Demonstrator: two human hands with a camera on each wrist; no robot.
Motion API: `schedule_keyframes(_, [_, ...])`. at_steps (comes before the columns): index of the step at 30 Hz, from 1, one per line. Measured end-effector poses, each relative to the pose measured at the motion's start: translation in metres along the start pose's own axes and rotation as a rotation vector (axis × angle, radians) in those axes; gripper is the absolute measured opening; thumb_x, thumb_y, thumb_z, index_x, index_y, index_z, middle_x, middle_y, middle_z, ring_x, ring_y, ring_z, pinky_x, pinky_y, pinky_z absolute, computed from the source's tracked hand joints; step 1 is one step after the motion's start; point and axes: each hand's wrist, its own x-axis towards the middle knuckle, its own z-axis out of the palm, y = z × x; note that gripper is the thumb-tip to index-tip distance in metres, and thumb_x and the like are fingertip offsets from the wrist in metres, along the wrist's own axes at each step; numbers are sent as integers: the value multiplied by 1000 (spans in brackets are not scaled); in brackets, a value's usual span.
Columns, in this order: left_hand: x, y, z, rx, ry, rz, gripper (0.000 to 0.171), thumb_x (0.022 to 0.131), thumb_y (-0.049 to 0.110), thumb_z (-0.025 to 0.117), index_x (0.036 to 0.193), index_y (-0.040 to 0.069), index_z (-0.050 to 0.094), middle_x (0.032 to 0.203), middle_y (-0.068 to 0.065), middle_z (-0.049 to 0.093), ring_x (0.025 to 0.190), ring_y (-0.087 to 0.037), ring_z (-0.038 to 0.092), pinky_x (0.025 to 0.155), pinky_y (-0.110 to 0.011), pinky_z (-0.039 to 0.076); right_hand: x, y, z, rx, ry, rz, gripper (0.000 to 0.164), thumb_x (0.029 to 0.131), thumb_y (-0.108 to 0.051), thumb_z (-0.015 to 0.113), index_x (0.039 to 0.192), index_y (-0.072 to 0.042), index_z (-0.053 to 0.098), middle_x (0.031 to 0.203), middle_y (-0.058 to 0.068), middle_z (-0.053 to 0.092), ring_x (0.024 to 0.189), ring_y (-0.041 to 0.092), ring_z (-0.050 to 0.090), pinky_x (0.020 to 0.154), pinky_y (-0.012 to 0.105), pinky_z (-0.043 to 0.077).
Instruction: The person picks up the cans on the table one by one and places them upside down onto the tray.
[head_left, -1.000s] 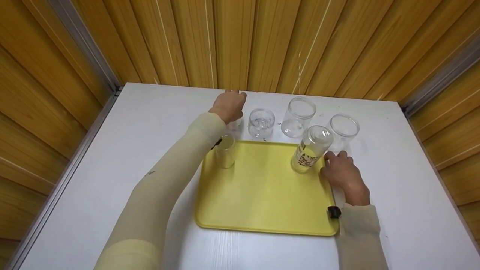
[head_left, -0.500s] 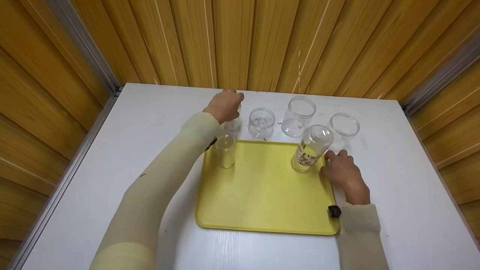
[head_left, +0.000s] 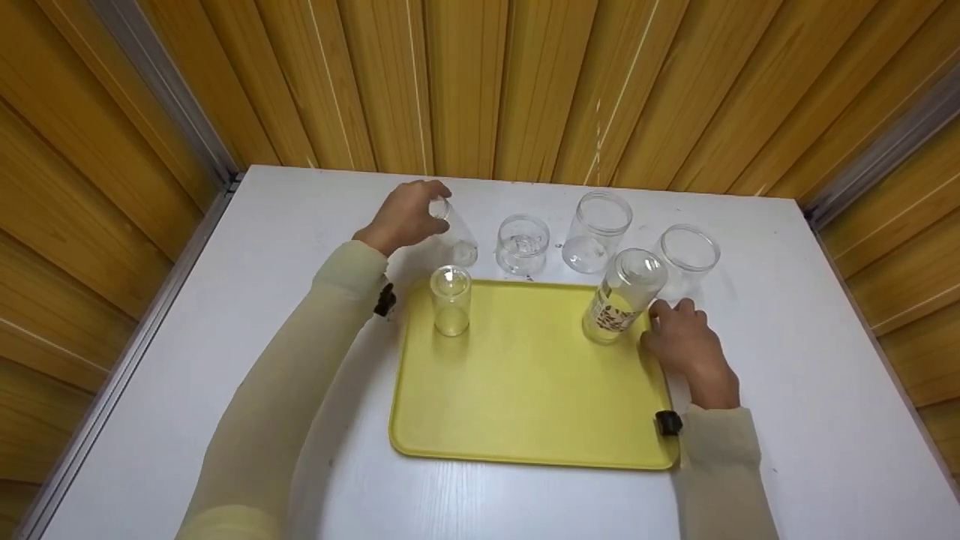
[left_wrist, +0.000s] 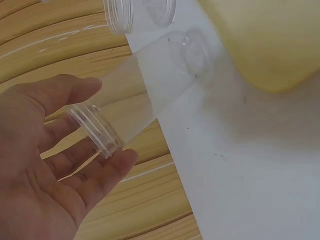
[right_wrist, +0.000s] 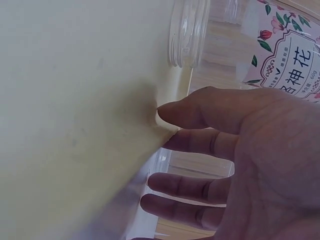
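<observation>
In the head view, my left hand (head_left: 405, 217) is at a clear jar (head_left: 459, 244) at the back of the table. Its thumb and fingers stand spread about the threaded neck; in the left wrist view the thumb is apart from the jar. My right hand (head_left: 686, 349) pinches the right rim of the yellow tray (head_left: 525, 390) between thumb and forefinger, its other fingers outside the edge. Upside down on the tray stand a small clear jar (head_left: 451, 307) at the back left and a taller jar with a printed label (head_left: 615, 311) at the back right.
Behind the tray stand a short clear jar (head_left: 523, 244), a tall clear jar (head_left: 598, 232) and a wide clear jar (head_left: 686, 259). They are all on the white table (head_left: 810, 360). Wood-patterned panels (head_left: 465, 90) enclose its back and sides.
My left hand has moved left from over the clear jar and its fingers have spread, leaving the jar in place. The right hand and the tray have not moved.
</observation>
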Motion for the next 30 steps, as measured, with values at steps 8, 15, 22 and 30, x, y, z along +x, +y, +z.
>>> schedule_keyframes(8, [-14,-13,-4,-211,80,-50,50,95,12,79,143,4,63,143,-17,62,130,-36,59,105,-45,51,0,0,1,-2,-7,5,42,98,-20,56,130,8,56,118,37,45,108,56,48,75,66,49])
schedule_keyframes(15, [-27,-16,-8,-344,165,-69,51,95,13,79,143,7,64,144,-14,63,131,-33,60,103,-45,53,1,-1,0,-4,-19,10,43,99,-21,55,132,8,55,120,37,45,110,54,47,77,65,49])
schedule_keyframes(22, [-42,-17,-7,-413,248,-51,50,94,13,80,142,8,65,141,-12,64,128,-31,62,101,-45,55,2,1,0,-6,-22,8,43,99,-21,56,131,7,56,119,36,45,109,54,47,77,65,48])
schedule_keyframes(30, [-58,-13,-3,-491,320,-19,51,94,16,81,142,9,65,140,-9,65,126,-29,63,98,-44,57,1,-1,0,-9,-6,9,42,98,-21,56,130,7,56,119,36,45,110,55,48,78,66,48])
